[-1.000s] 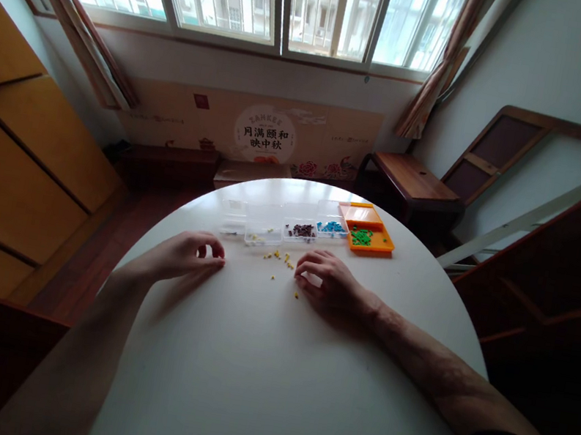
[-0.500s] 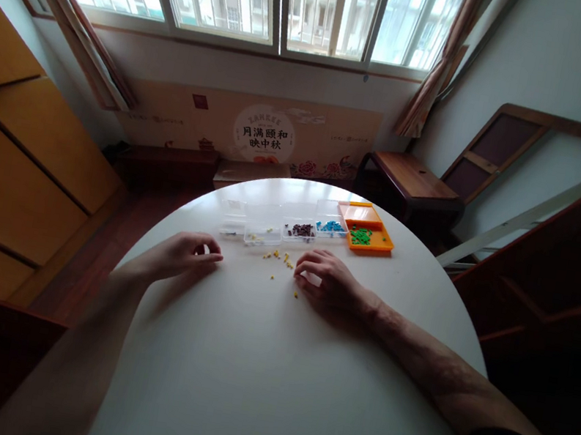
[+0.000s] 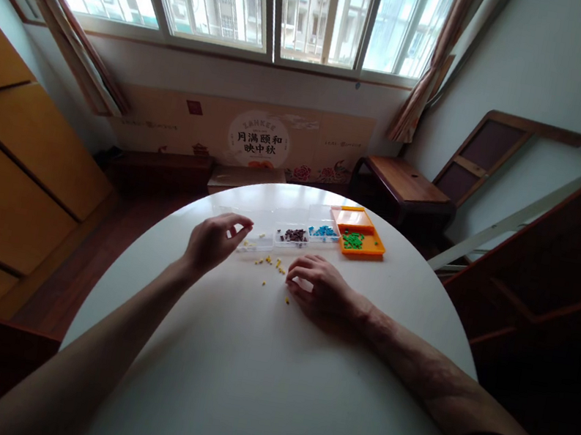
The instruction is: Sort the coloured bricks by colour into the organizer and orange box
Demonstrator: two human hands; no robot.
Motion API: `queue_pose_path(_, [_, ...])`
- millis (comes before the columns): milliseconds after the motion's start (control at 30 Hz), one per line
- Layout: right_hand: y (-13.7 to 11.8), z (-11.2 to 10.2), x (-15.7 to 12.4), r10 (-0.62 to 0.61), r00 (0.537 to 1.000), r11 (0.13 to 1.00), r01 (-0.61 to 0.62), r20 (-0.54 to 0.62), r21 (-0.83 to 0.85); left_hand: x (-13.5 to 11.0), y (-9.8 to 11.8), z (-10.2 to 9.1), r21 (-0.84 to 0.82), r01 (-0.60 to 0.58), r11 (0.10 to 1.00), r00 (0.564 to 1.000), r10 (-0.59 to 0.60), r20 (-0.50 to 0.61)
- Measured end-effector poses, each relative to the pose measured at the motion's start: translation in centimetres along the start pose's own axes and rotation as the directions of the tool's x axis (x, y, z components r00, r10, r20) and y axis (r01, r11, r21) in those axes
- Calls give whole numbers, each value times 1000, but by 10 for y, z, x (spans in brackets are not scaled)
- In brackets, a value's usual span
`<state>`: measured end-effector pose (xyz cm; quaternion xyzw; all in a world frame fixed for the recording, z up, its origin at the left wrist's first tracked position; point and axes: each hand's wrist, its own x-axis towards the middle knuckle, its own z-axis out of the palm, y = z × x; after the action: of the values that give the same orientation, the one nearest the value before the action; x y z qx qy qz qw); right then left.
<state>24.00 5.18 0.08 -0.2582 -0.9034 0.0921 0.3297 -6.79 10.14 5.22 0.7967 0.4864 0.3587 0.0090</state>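
My left hand [image 3: 214,240] is raised over the white round table [image 3: 253,375], its fingertips pinched together just left of a clear box [image 3: 257,243] with yellow bits in it. What the pinch holds is too small to name. My right hand [image 3: 319,288] rests on the table with curled fingers, beside several small yellow beads [image 3: 275,265] scattered between the hands. Further clear boxes hold dark beads [image 3: 294,234] and blue beads [image 3: 322,231]. An orange tray [image 3: 358,242] holds green beads.
A wooden bench [image 3: 404,185] stands behind the table at the right, with a folded wooden frame [image 3: 479,156] leaning on the wall. A yellow cabinet [image 3: 4,162] fills the left. A printed cardboard panel [image 3: 248,138] lies under the window.
My left hand has lifted off the table and moved forward and right towards the clear box with yellow bits. My right hand has stayed in place. The view has shifted slightly.
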Motion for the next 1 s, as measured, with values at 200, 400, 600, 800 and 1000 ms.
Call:
queue_pose_path(200, [0, -1, 0, -11, 1000, 1000, 11, 6, -12, -25, 10, 13, -34, -206, 978, 963, 209, 173])
queue_pose_path(400, [0, -1, 1, -5, 1000, 1000, 5, 13, -18, -42, 3, 18, 5, -165, 986, 973, 162, 166])
queue_pose_path(600, [-3, -3, 1, 2, 1000, 1000, -1, 4, -7, -44, 2, 26, 0, -153, 988, 965, 150, 214])
queue_pose_path(800, [3, 1, -2, 35, 999, 997, -36, -29, -62, -46, 7, 31, 24, -166, 986, 973, 160, 166])
queue_pose_path(1000, [3, 5, -1, 133, 989, 984, -139, -59, -114, -48, 17, 32, -8, -229, 973, 961, 227, 158])
